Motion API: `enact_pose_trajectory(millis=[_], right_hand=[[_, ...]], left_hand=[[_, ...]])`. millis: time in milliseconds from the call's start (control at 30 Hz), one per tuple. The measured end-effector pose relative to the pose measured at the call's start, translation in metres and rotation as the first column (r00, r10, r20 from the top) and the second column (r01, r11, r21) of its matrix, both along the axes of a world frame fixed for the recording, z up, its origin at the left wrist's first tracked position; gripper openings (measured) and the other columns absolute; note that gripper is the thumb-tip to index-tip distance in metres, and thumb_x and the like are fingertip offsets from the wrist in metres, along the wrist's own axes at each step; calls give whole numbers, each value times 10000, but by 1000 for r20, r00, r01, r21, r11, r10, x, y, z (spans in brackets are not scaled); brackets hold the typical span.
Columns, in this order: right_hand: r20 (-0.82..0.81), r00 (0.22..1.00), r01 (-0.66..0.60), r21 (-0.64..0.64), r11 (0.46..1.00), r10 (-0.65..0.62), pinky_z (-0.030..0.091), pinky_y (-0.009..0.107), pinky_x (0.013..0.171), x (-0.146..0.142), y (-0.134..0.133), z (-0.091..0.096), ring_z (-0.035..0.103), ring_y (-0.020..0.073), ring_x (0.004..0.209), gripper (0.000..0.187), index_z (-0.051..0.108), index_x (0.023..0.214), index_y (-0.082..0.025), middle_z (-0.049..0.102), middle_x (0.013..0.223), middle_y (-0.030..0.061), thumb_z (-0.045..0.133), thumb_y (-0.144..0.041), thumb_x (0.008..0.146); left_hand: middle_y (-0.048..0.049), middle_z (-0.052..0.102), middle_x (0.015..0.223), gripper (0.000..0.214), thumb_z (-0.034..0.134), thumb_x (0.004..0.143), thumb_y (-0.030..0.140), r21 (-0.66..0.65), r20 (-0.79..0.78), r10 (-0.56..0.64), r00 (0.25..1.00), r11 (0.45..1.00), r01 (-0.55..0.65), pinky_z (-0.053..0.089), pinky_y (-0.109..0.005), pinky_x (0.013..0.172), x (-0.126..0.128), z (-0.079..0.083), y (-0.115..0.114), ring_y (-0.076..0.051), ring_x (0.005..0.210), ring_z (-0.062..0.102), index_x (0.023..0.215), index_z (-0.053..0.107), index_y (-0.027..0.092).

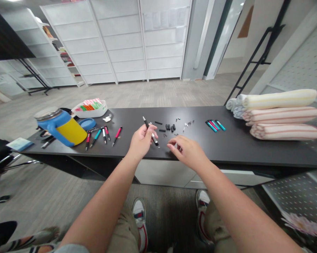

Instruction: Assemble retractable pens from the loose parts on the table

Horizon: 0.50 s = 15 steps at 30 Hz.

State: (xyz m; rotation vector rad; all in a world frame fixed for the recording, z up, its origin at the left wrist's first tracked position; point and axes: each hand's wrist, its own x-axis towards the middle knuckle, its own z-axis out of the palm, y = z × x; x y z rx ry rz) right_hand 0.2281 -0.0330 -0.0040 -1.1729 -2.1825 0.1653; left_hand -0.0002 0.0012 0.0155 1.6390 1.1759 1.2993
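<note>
My left hand [143, 140] is closed around a black-and-silver pen [155, 141], which slants with its upper end away from me. Just right of it, my right hand [188, 150] hovers low over the table's front part, thumb and forefinger brought together; whatever they pinch is too small to make out. Beyond both hands lie several short black pen parts [169, 127] and scattered small metal pieces [190, 123]. Several coloured pen barrels [212, 125], teal and red, rest farther right. To the left are several pens, including a red pen [117, 136] and a teal pen [95, 137].
A blue-and-yellow mug [66, 128] lies tilted at the left end of the dark table [239, 147], beside a blue lid [87, 124]. Behind stands a white tray [91, 113] of colourful packets. Rolled striped towels [282, 128] are stacked at the right end.
</note>
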Motion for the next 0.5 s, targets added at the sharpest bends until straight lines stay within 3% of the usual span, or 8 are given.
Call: enact_pose_trajectory(millis=[33, 100, 167, 233, 367, 500], right_hand=[[30, 998, 63, 22, 998, -63, 448, 302, 732, 6, 2, 1, 631, 179, 769, 250, 717, 1008, -206, 728, 958, 59, 550, -381, 1070], [77, 967, 236, 78, 969, -242, 426, 310, 711, 22, 8, 4, 641, 194, 788, 313, 731, 953, -210, 735, 936, 68, 518, -403, 1077], [102, 889, 433, 122, 893, -446, 408, 316, 689, 41, 15, 6, 646, 210, 806, 332, 740, 949, -207, 740, 948, 84, 505, -409, 1070], [145, 784, 592, 121, 797, -604, 398, 322, 667, 63, 23, 6, 652, 228, 825, 310, 745, 980, -200, 744, 978, 100, 513, -394, 1051], [226, 608, 765, 89, 638, -761, 434, 346, 680, 102, 36, 0, 674, 256, 876, 336, 747, 1175, -192, 716, 1169, 147, 502, -373, 1030], [300, 557, 812, 0, 584, -774, 481, 372, 722, 118, 45, -6, 693, 284, 922, 376, 759, 1211, -208, 679, 1230, 164, 525, -423, 1009]], left_hand=[[-8, 687, 758, 419, 490, 1052, 559, 76, -124, 124, 984, 990, -115, 462, -247, 626, -9, 5, 2, -142, 634, 604, 1116, 696, 200], [-16, 687, 775, 393, 488, 1063, 519, 247, -340, 365, 866, 924, -292, 474, -274, 704, -31, 13, 6, -176, 717, 643, 1170, 704, 209], [-63, 726, 911, 363, 493, 1067, 445, 402, -471, 495, 731, 857, -321, 498, -320, 817, -53, 18, 11, -221, 856, 679, 1246, 696, 204], [-112, 722, 1067, 338, 498, 1060, 380, 517, -542, 521, 659, 825, -228, 502, -371, 942, -72, 19, 17, -260, 1015, 669, 1250, 706, 193], [-111, 650, 1194, 324, 505, 1011, 233, 538, -608, 453, 652, 839, -81, 515, -392, 1035, -99, 8, 30, -243, 1108, 638, 1198, 769, 224], [-129, 595, 1327, 397, 484, 952, 161, 403, -745, 331, 579, 915, -4, 515, -426, 1100, -111, -11, 42, -252, 1171, 633, 1191, 794, 226]])
